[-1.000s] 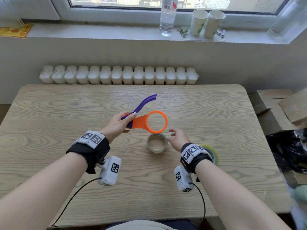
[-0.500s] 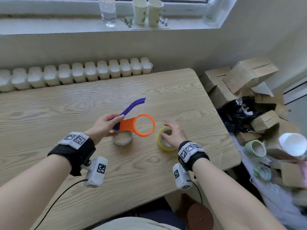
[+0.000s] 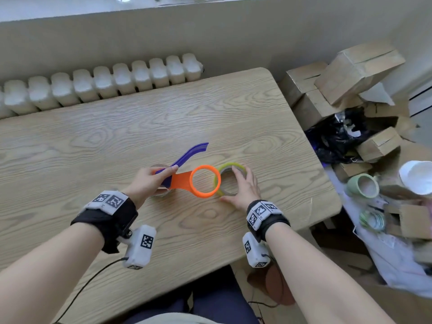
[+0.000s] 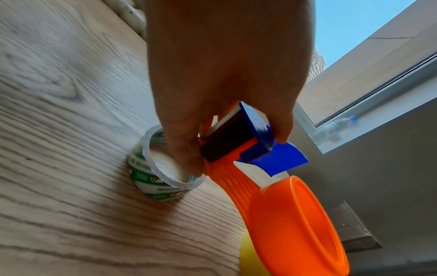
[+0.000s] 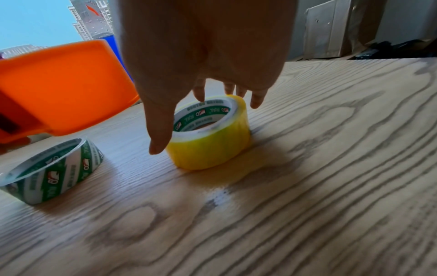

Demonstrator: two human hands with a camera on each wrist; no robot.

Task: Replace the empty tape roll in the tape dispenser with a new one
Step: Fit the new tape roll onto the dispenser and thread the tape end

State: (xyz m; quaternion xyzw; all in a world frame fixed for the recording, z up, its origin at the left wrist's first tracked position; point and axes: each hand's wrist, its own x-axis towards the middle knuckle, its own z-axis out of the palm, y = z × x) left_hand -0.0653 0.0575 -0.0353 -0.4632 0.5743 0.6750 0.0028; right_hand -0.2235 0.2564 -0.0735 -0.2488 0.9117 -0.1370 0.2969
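Dispenser held aloft, new roll under the other hand

The left hand (image 3: 149, 182) clasps the tape dispenser (image 3: 187, 177) by its blade end, above the empty tape core (image 5: 50, 170) lying on the wooden table (image 3: 93, 141). To its right, the right hand (image 3: 243, 187) spreads loosely over the yellow tape roll (image 5: 210, 134), gripping nothing yet. That 1 roll looks light, stiff and slick; best pinched across its outer rim.
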